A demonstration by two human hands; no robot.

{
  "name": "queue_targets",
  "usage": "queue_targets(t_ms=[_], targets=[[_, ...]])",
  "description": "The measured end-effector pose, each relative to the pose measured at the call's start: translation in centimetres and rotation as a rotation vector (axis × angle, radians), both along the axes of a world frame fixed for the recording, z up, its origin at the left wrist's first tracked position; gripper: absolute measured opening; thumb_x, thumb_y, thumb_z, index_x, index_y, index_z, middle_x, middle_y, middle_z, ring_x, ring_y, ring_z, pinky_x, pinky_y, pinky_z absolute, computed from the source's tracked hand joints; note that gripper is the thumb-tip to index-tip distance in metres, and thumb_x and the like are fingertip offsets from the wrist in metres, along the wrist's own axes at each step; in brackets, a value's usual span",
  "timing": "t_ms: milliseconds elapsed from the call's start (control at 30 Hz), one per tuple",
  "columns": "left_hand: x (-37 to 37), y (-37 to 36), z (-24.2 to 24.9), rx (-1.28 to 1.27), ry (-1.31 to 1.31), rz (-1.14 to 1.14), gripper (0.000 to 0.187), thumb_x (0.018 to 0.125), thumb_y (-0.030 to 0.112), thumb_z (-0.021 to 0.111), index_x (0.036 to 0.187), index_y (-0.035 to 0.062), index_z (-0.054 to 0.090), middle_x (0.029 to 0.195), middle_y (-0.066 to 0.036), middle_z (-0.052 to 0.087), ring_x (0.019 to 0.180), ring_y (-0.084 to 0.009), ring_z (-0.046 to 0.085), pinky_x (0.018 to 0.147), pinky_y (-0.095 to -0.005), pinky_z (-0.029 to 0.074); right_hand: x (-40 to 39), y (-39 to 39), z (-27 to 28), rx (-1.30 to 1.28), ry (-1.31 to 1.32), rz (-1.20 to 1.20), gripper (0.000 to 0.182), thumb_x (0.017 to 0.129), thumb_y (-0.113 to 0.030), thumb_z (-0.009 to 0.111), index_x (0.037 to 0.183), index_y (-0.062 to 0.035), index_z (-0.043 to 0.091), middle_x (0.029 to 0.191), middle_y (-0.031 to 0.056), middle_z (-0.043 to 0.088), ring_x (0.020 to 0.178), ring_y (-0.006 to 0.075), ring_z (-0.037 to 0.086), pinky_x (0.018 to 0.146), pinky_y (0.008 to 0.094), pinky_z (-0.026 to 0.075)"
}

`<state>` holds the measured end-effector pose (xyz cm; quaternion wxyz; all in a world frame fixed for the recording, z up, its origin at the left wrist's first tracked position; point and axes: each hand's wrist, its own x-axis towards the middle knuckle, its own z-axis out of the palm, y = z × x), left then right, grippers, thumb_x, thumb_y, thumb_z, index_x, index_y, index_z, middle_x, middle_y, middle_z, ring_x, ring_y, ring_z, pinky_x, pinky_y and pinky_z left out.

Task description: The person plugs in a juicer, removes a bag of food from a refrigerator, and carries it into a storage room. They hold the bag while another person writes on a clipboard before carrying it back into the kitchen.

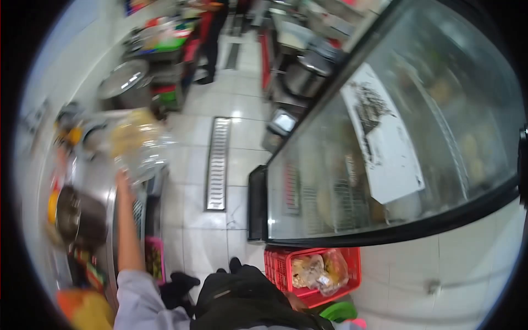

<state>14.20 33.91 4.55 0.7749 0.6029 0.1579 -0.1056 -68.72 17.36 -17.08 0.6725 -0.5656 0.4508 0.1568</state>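
My left arm reaches forward over the metal counter, and my left hand (pixel 123 180) is closed on a clear plastic bag (pixel 137 144) with something pale yellow inside. The bag is blurred, and its contents cannot be made out exactly. Low in the view, a small part of my right hand (pixel 296 301) shows by my dark apron (pixel 250 300), beside the red plastic basket (pixel 353 275). Its fingers are hidden. Bags of food (pixel 322 273) lie inside that basket.
A glass-door fridge (pixel 330 181) fills the right side. Metal pots (pixel 91 217) stand along the left counter (pixel 96 173). A pink crate (pixel 155 258) sits low on the left. A floor drain (pixel 218 165) runs down the aisle; another person (pixel 212 47) stands farther up.
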Motion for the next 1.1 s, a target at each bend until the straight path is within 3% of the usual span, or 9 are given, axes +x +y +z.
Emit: queue_targets(t_ms=[100,167,233,367,433,467,500,867,1100], targets=[[10.1,2.5,-5.3,-0.011,-0.160,-0.001,0.022,0.088,0.028,0.046,0.090,0.0096,0.059,0.078,-0.004,0.058,0.064,-0.0167,0.055,0.056,-0.0312,0.043,17.2,-5.2,4.8,0.339,-0.032,-0.205,0.025,0.080,-0.027,0.060,0.093,-0.0081,0.070,0.088,0.0144,0.068,0.077,0.0219,0.063,0.070,0.0385,0.048],[15.3,5.4,-10.6,0.073,-0.130,0.063,0.016,0.088,0.026,0.047,0.084,0.0120,0.055,0.070,-0.001,0.053,0.056,-0.0148,0.050,0.050,-0.0301,0.041,26.1,-12.5,4.4,-0.590,0.038,0.842,0.021,0.081,-0.024,0.058,0.086,-0.0070,0.069,0.087,0.0166,0.067,0.078,0.0275,0.064,0.069,0.0413,0.048],[14.7,2.3,-8.6,-0.176,-0.039,0.301,0.012,0.088,0.025,0.047,0.082,0.0148,0.048,0.063,0.002,0.045,0.048,-0.0125,0.041,0.043,-0.0276,0.036,38.3,-18.7,14.2,-0.375,0.114,0.519,0.020,0.082,-0.013,0.053,0.096,-0.0033,0.062,0.079,0.0152,0.063,0.079,0.0245,0.063,0.070,0.0389,0.050],[13.1,4.6,-13.2,-0.133,-0.006,0.409,0.018,0.089,0.030,0.051,0.079,0.0161,0.045,0.061,0.004,0.037,0.054,-0.0081,0.042,0.043,-0.0256,0.035,54.3,-33.5,12.6,-1.024,0.070,0.518,0.030,0.078,-0.020,0.059,0.105,-0.0070,0.061,0.114,0.0178,0.057,0.110,0.0360,0.052,0.092,0.0479,0.043],[10.8,4.9,-16.4,-0.092,0.015,0.627,0.044,0.090,0.042,0.050,0.121,0.0105,0.049,0.123,-0.010,0.050,0.108,-0.0249,0.051,0.080,-0.0340,0.049,60.8,-39.6,17.8,-1.439,0.066,0.584,0.031,0.079,-0.021,0.056,0.107,-0.0075,0.061,0.120,0.0170,0.052,0.114,0.0332,0.049,0.104,0.0594,0.023],[9.7,2.2,-15.5,-0.201,0.040,0.685,0.063,0.089,0.045,0.050,0.140,0.0136,0.032,0.149,-0.009,0.022,0.130,-0.0314,0.031,0.094,-0.0392,0.044,63.1,-44.4,17.1,-1.792,0.035,0.594,0.028,0.081,-0.023,0.054,0.102,-0.0061,0.064,0.112,0.0165,0.057,0.113,0.0342,0.050,0.105,0.0590,0.020],[8.4,0.3,-16.7,-0.189,-0.044,0.753,0.048,0.089,0.041,0.052,0.127,0.0136,0.044,0.128,-0.008,0.048,0.109,-0.0282,0.051,0.079,-0.0360,0.049,65.0,-48.1,19.4,-1.876,0.280,0.709,0.027,0.082,-0.024,0.053,0.100,-0.0069,0.065,0.109,0.0162,0.060,0.113,0.0345,0.051,0.103,0.0611,0.022],[27.3,-32.6,-15.6,0.072,0.439,-0.429,0.037,0.088,0.038,0.052,0.115,0.0134,0.047,0.105,-0.004,0.054,0.087,-0.0234,0.054,0.067,-0.0317,0.046,70.6,-60.8,18.7,-0.673,1.574,0.830,0.040,0.088,-0.025,0.050,0.124,-0.0084,0.057,0.125,0.0169,0.055,0.116,0.0368,0.049,0.093,0.0611,0.034],[35.5,-60.6,-17.9,0.177,0.664,-1.154,0.027,0.086,0.035,0.052,0.101,0.0138,0.046,0.079,0.002,0.051,0.062,-0.0169,0.050,0.055,-0.0274,0.039,75.5,-54.3,21.3,-1.090,1.262,0.346,0.039,0.089,-0.019,0.041,0.119,-0.0017,0.060,0.127,0.0224,0.052,0.122,0.0391,0.042,0.099,0.0560,0.028]])
